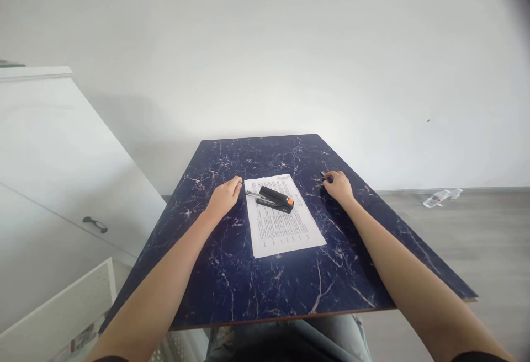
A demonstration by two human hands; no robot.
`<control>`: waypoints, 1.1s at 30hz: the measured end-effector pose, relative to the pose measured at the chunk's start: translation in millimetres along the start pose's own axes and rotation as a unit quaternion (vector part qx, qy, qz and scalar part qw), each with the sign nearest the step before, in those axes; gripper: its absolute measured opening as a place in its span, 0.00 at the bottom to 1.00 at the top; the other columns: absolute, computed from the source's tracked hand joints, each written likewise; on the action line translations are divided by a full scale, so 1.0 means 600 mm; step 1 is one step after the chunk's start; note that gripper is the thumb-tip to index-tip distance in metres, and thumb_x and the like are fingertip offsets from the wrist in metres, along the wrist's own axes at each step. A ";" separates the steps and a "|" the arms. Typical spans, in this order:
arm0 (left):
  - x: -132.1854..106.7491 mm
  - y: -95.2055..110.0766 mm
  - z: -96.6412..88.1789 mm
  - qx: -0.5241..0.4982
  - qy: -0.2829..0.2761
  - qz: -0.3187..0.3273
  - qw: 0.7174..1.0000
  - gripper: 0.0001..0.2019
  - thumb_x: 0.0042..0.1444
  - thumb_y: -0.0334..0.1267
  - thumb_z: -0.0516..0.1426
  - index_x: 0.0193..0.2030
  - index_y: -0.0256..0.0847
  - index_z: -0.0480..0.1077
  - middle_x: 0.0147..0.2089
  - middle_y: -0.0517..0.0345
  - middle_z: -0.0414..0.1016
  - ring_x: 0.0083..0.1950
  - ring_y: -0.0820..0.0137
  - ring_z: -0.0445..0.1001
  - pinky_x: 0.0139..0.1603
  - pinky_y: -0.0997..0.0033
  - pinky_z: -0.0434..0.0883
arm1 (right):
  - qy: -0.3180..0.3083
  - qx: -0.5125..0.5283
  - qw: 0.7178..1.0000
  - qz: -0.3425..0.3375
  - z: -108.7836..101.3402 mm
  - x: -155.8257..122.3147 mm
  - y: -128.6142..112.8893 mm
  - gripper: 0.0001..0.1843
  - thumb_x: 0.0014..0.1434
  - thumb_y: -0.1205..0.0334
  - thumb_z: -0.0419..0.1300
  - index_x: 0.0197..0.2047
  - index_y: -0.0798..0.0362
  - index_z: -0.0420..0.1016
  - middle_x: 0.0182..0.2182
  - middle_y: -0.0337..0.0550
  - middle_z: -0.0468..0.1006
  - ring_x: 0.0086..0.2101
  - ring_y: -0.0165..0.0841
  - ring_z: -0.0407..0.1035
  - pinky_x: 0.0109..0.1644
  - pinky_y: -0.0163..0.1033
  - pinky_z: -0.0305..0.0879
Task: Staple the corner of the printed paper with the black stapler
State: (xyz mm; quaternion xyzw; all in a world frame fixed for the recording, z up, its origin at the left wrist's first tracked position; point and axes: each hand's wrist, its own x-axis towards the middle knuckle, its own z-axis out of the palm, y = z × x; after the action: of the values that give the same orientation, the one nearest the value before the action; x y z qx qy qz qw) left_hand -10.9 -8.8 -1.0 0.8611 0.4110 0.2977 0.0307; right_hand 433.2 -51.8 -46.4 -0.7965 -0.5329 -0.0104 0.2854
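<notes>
A black stapler [276, 199] with an orange patch lies on a printed sheet of paper [285, 240]. Its silvery inner part sticks out at the left end, toward my left hand [224, 196]. That hand rests just left of the paper, fingers pinched together; whatever they may hold is too small to make out. To the right of the paper, my right hand [339, 186] is closed around a small black object [327, 178] with a greyish tip, low at the tabletop. Its kind cannot be told, since the fingers cover part of it.
The dark blue marble-patterned table [232, 290] stands near a pale wall [265, 47]. A white cabinet [49, 147] with a dark handle [95, 224] is at the left, above an open drawer [62, 296]. Clear crumpled plastic [441, 197] lies on the floor at the right.
</notes>
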 end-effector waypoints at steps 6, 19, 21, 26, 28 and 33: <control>-0.006 0.000 0.005 -0.136 0.016 0.000 0.991 0.10 0.71 0.46 0.52 0.50 0.44 0.69 0.31 0.63 0.71 0.29 0.72 0.70 0.35 0.73 0.65 | -0.004 0.011 1.000 -0.003 -0.004 -0.002 -0.006 0.17 0.57 0.67 0.58 0.46 0.55 0.84 0.48 0.55 0.76 0.49 0.45 0.72 0.60 0.46 0.65; 0.002 -0.015 0.023 -0.310 0.050 -0.078 0.946 0.14 0.63 0.49 0.62 0.47 0.42 0.78 0.41 0.54 0.81 0.38 0.65 0.80 0.44 0.65 0.77 | -0.012 0.034 0.999 0.018 -0.005 0.000 -0.002 0.19 0.58 0.72 0.55 0.46 0.54 0.84 0.49 0.54 0.76 0.48 0.43 0.71 0.59 0.43 0.63; 0.002 -0.015 0.025 -0.309 0.048 -0.058 0.948 0.14 0.62 0.48 0.63 0.47 0.42 0.80 0.46 0.51 0.82 0.43 0.63 0.81 0.49 0.61 0.78 | -0.012 0.035 0.999 0.014 -0.007 -0.001 -0.003 0.18 0.58 0.71 0.55 0.45 0.54 0.85 0.48 0.54 0.76 0.48 0.43 0.71 0.59 0.43 0.64; 0.000 -0.004 0.022 -0.273 0.041 -0.009 0.961 0.10 0.64 0.45 0.62 0.46 0.45 0.82 0.48 0.52 0.83 0.49 0.62 0.81 0.55 0.59 0.77 | -0.010 0.038 0.999 0.012 -0.008 -0.002 -0.005 0.19 0.56 0.71 0.56 0.45 0.54 0.84 0.48 0.54 0.76 0.48 0.44 0.70 0.58 0.43 0.64; 0.000 0.000 0.020 -0.266 0.044 -0.010 0.963 0.10 0.64 0.45 0.62 0.47 0.45 0.82 0.48 0.52 0.84 0.49 0.62 0.82 0.56 0.58 0.77 | -0.011 0.039 0.999 0.014 -0.007 -0.002 -0.005 0.19 0.55 0.71 0.56 0.45 0.55 0.84 0.48 0.55 0.75 0.49 0.44 0.70 0.59 0.44 0.64; -0.002 0.001 0.022 -0.273 0.047 -0.033 0.960 0.12 0.60 0.45 0.66 0.47 0.45 0.82 0.48 0.52 0.84 0.49 0.60 0.83 0.58 0.56 0.77 | -0.013 0.030 0.999 0.015 -0.006 -0.002 -0.003 0.20 0.55 0.71 0.56 0.46 0.55 0.84 0.48 0.55 0.75 0.49 0.45 0.70 0.59 0.45 0.64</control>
State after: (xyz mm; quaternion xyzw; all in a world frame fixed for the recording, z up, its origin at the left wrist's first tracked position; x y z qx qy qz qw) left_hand -4.1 -7.6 -12.1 0.7908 0.3430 0.4380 0.2553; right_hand 432.2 -54.0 -43.3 -0.7954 -0.5249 0.0204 0.3023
